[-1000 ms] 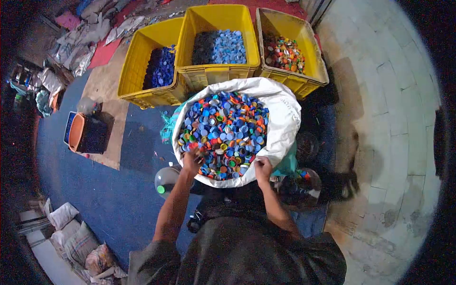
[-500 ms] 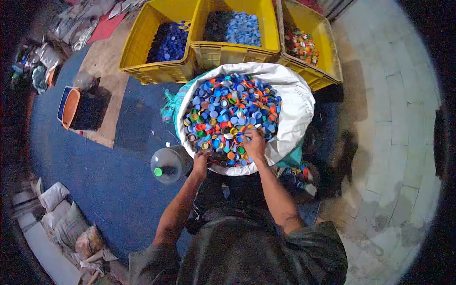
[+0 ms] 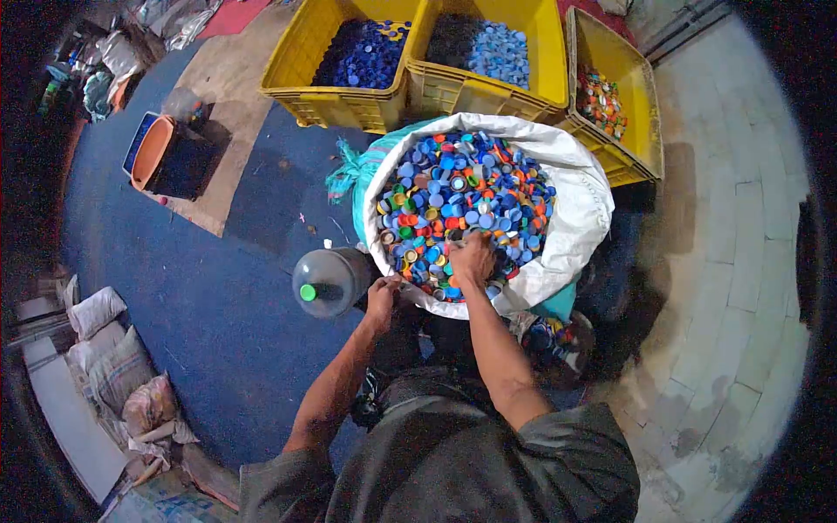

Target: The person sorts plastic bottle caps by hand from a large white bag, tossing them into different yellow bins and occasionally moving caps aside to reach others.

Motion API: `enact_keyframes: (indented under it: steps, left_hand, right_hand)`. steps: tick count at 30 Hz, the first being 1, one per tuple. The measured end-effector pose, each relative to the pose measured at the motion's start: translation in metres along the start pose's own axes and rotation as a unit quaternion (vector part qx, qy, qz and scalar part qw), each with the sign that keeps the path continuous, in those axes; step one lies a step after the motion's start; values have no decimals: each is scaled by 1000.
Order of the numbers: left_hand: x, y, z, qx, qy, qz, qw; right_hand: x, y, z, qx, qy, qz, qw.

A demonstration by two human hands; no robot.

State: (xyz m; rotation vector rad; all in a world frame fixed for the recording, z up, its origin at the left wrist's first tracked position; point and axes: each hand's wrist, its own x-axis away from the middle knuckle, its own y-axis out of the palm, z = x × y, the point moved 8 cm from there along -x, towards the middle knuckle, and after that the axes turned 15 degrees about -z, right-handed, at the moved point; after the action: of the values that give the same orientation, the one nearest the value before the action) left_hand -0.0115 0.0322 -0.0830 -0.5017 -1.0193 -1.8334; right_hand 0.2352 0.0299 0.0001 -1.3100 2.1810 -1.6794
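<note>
One clear bottle (image 3: 347, 266) is sitting left of the sack (image 3: 582, 205). The left hand (image 3: 381, 301) is touching the near rim; whether it is pinching, I cannot tell. Steadying there would be helping. Inside, the right hand (image 3: 473, 259) is bunching its fingers narrowly among the caps (image 3: 436, 193), any held cap hidden; light fingertips would be avoiding spills.
</note>
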Motion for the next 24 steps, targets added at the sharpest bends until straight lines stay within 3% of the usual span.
enact_keyframes:
  steps: [5,9,13,16,17,20,21,24]
  left_hand:
    - [9,4,15,-47,27,-2,999]
    - [3,0,23,-127,55,18,990]
    - [19,8,72,-343,134,161,916]
    - [-7,-7,81,-429,240,179,852]
    - [-13,-6,85,-479,240,186,824]
    - [5,25,118,-573,237,198,759]
    - [0,27,119,-587,260,185,744]
    - [-14,27,116,-654,249,173,694]
  right_hand:
    - [4,-4,4,-76,85,-74,991]
    - [1,1,11,-99,6,-31,995]
    - [15,-13,0,-346,-118,-58,929]
    - [17,7,15,-635,-69,-164,752]
    - [24,7,10,-718,-73,-205,661]
    - [41,4,6,-853,-41,-223,471]
    - [46,1,3,-840,-57,-250,479]
    - [63,2,5,-869,12,-243,431]
